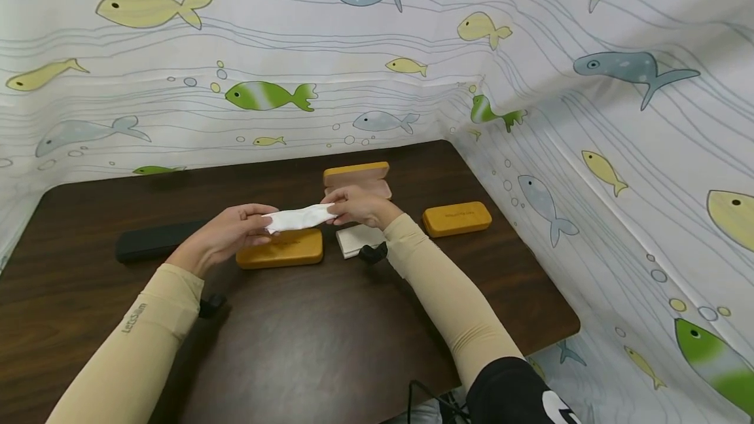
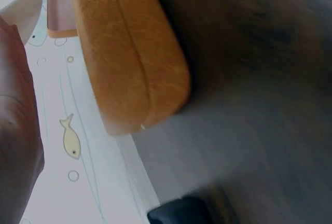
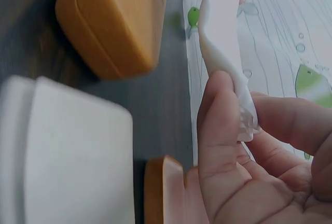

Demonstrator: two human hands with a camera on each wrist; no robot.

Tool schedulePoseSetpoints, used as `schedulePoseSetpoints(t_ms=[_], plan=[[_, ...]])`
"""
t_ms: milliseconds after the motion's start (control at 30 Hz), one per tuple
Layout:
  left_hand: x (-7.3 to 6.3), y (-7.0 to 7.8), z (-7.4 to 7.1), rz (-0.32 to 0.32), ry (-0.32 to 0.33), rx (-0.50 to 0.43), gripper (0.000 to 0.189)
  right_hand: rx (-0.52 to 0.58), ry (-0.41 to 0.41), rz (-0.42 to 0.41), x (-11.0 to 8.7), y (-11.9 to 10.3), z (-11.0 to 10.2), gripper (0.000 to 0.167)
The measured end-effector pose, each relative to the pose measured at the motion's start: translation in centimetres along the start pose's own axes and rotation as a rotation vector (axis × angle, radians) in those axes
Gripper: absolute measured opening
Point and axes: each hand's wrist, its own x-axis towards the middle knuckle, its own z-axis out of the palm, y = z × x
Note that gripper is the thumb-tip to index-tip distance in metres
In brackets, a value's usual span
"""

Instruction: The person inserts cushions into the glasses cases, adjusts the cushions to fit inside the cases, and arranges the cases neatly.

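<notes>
Stretched between both hands is a folded strip of white cloth or tissue (image 1: 299,218), held above a closed mustard-yellow glasses case (image 1: 279,255). My left hand (image 1: 226,235) pinches its left end. With thumb and fingers, my right hand (image 1: 360,205) pinches the other end; the right wrist view shows this pinch on the crumpled end of the strip (image 3: 223,32). Below the right hand lies a folded off-white cloth (image 1: 355,239) on the table. Just behind that hand an open yellow case (image 1: 356,172) shows its pink lining, partly hidden.
Another closed yellow case (image 1: 457,219) lies to the right on the dark wooden table (image 1: 294,339). A long black case (image 1: 154,239) lies at the left, near the left forearm. Fish-patterned curtain (image 1: 353,51) borders the table's back and right edges.
</notes>
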Motion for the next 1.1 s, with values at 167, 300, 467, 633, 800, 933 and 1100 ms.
schedulePoseSetpoints(t_ms=[167,300,467,633,800,933,1100], plan=[[1.7,0.7,0.5,-0.006,-0.005,0.01,0.054,0.007,0.039,0.007,0.2,0.0,-1.5,0.036],[3.1,1.2,0.8,-0.012,0.003,0.034,0.052,0.019,0.058,0.014,0.6,0.0,-2.8,0.033],[4.6,1.4,0.9,-0.03,-0.005,0.059,0.051,0.032,0.078,0.039,0.9,0.1,-4.2,0.032],[6.3,1.6,1.1,-0.036,-0.013,0.074,0.051,0.025,0.113,0.06,1.3,0.5,-5.6,0.033],[7.9,2.0,1.5,-0.065,-0.001,0.054,0.049,0.036,0.135,0.068,1.8,0.9,-6.7,0.033],[9.1,2.4,2.3,-0.106,0.03,0.014,0.047,0.057,0.153,0.087,2.1,1.1,-7.4,0.034],[10.4,2.5,2.5,-0.126,0.038,-0.029,0.047,0.075,0.171,0.103,2.4,1.1,-8.2,0.035]])
